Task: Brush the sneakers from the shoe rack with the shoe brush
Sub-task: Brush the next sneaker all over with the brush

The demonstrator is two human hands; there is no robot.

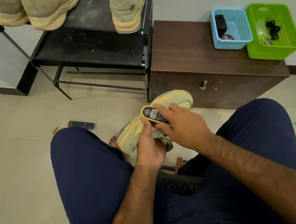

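Yellow sneaker [127, 134] under both hands

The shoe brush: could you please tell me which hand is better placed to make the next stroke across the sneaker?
The right hand, probably: its grip lies over the shoe brush, pressing it onto the sneaker. The left hand steadies the sneaker from below.
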